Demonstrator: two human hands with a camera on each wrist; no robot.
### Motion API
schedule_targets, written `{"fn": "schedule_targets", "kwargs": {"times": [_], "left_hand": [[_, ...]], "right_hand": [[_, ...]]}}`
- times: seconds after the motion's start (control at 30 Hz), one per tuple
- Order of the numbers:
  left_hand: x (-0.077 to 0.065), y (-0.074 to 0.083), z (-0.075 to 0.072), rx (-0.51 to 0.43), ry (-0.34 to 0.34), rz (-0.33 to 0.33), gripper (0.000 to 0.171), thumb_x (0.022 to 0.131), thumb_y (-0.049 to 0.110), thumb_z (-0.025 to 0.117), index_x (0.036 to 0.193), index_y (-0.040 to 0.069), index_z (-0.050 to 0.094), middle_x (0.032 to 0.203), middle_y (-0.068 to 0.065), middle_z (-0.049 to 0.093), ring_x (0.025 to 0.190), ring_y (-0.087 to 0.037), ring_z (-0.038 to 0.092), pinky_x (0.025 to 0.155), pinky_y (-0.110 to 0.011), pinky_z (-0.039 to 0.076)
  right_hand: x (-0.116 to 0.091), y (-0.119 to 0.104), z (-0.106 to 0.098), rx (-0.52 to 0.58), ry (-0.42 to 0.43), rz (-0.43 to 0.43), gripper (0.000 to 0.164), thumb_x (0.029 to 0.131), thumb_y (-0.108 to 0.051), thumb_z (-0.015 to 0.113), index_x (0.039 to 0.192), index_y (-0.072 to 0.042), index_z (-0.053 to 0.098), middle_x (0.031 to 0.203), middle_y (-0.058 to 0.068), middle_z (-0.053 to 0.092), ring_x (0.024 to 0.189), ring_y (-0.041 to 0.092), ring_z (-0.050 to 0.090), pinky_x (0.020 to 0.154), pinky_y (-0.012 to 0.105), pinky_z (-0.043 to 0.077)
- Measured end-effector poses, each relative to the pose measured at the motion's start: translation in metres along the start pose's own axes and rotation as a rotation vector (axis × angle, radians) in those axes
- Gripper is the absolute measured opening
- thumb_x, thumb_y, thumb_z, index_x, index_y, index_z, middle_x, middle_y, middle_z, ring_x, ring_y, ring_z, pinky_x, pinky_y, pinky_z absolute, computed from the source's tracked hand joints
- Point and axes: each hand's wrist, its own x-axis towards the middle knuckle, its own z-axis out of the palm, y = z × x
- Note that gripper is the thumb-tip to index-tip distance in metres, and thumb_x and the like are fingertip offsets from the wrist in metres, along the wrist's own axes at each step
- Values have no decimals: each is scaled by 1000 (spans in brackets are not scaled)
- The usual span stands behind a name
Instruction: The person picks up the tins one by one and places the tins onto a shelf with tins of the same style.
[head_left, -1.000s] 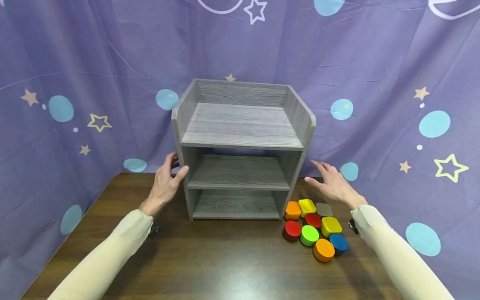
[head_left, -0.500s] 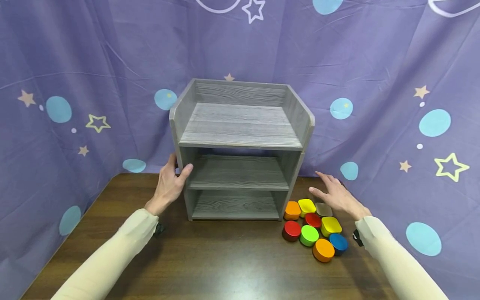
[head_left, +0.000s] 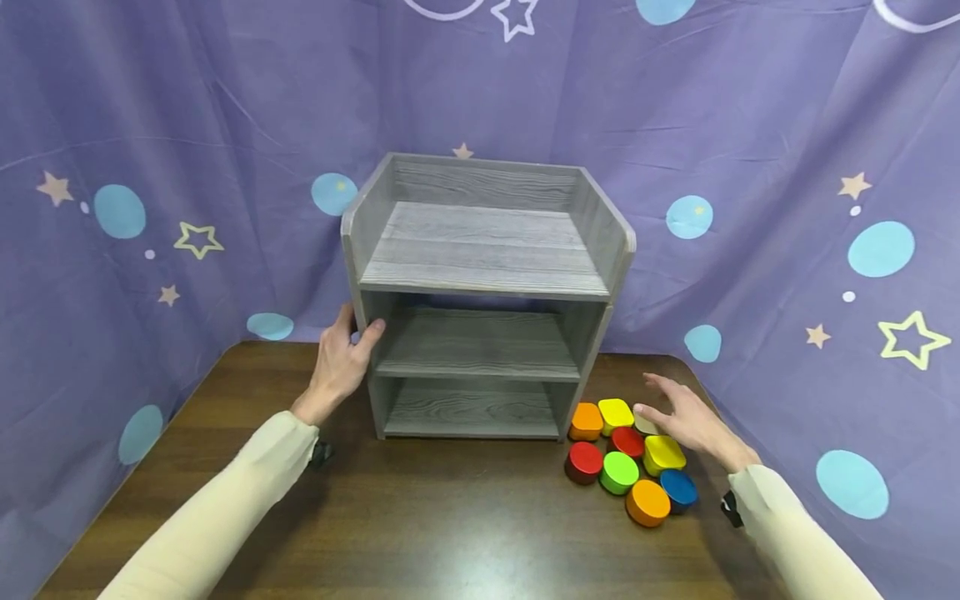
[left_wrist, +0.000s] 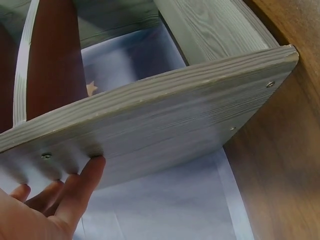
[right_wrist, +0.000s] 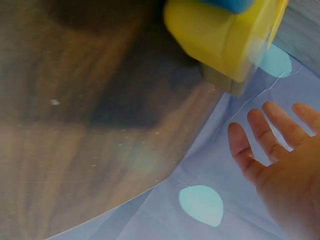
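Note:
A grey wood-grain shelf unit [head_left: 480,287] stands upright on the table, with an open-topped tray level above two compartments. My left hand [head_left: 337,362] holds its left side panel: the thumb lies across the front edge, and in the left wrist view the fingertips [left_wrist: 96,162] rest against the outer face. On the right, my right hand [head_left: 693,421] hovers with its fingers spread and relaxed, holding nothing. It is nearest to a yellow block [head_left: 664,454] and a greyish-beige block [head_left: 643,423], which the thumb partly covers.
Beside the shelf's lower right corner sit an orange block [head_left: 586,421], another yellow one, red blocks [head_left: 583,462], a green block [head_left: 619,472], a blue block [head_left: 678,490] and a round orange block [head_left: 647,502]. A purple patterned curtain [head_left: 247,167] hangs behind the brown table [head_left: 450,517].
My right hand has moved down and to the right, from beside the shelf toward the blocks. My left thumb has come further over the panel's front edge. The shelf stays in place.

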Motion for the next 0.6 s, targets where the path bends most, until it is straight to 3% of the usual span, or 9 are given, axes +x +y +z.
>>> {"fn": "schedule_targets", "kwargs": {"times": [0.27,0.43,0.6], "left_hand": [[2,0,-3,-10,-39,-20,58,102,42,60,145,3,57,134,-37,70,130,-56,65,109,-67,49],[2,-1,-3,-5,-31,-13,57,102,42,59,142,1,58,129,-37,71,124,-55,67,105,-66,50],[1,-1,-2,-7,-31,-8,57,102,42,59,142,1,58,125,-38,72,120,-55,68,104,-67,50]], "right_hand": [[-6,7,3,50,-27,-37,71,104,-42,71,159,-3,51,159,26,58,131,47,64,107,67,54],[-7,11,6,47,-34,-62,68,103,-40,72,155,-1,54,154,26,62,128,45,65,106,66,55],[-11,18,4,47,-11,-70,57,102,-24,70,151,1,58,147,26,67,122,41,68,101,60,57]]}}
